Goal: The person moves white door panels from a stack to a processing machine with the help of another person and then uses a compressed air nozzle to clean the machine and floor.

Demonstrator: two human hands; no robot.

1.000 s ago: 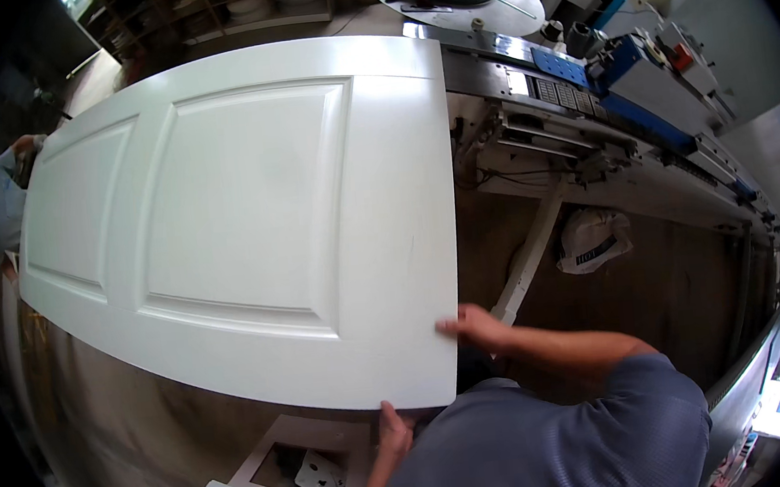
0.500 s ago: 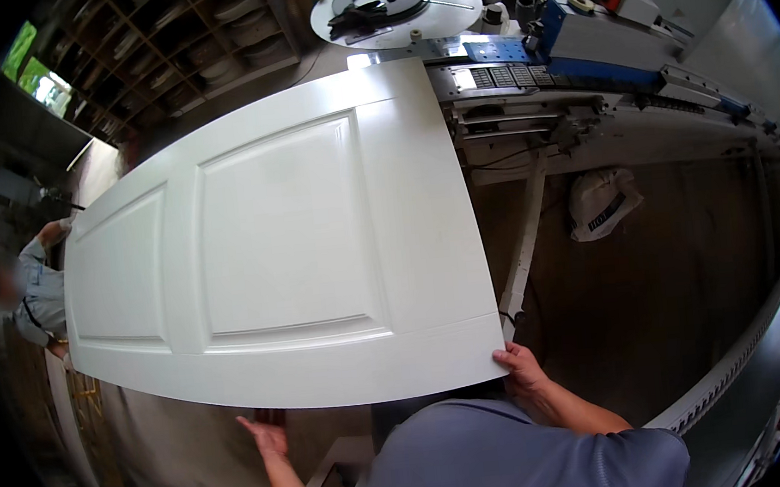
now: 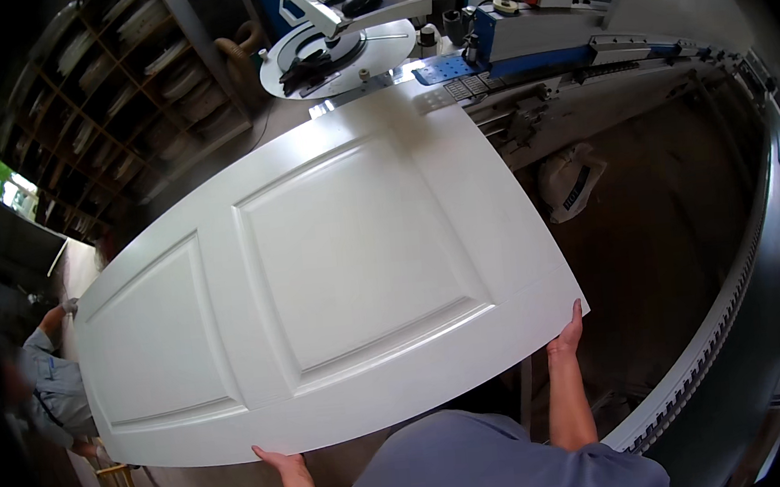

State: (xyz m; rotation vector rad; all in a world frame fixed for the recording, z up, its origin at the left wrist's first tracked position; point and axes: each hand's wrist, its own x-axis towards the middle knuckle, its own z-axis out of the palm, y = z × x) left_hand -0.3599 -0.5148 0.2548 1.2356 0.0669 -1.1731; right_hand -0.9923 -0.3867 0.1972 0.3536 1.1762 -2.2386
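A large white door panel [image 3: 365,273] with two recessed rectangles spans the view, lying roughly flat. My right hand [image 3: 565,332] grips its near right corner, thumb along the edge and fingers partly hidden underneath. Along the near long edge, my left hand [image 3: 281,461] holds the panel from below, its fingers mostly covered. The panel's far right corner is over the metal bed of a machine [image 3: 449,69]. At the other end a co-worker [image 3: 57,384] in a light shirt has both hands at the panel's short edge.
A round white disc table [image 3: 337,63] and a keyboard shelf [image 3: 387,2] stand behind the panel. A toothed conveyor rail [image 3: 698,374] curves along the right. On the floor sits a white sack [image 3: 570,181]. Wooden pigeonhole shelving [image 3: 126,90] holds rolls at the back left.
My left hand, open and off the panel before, has come up to its near edge. The panel has turned in view, its near right corner shifting right and upward with my right hand.
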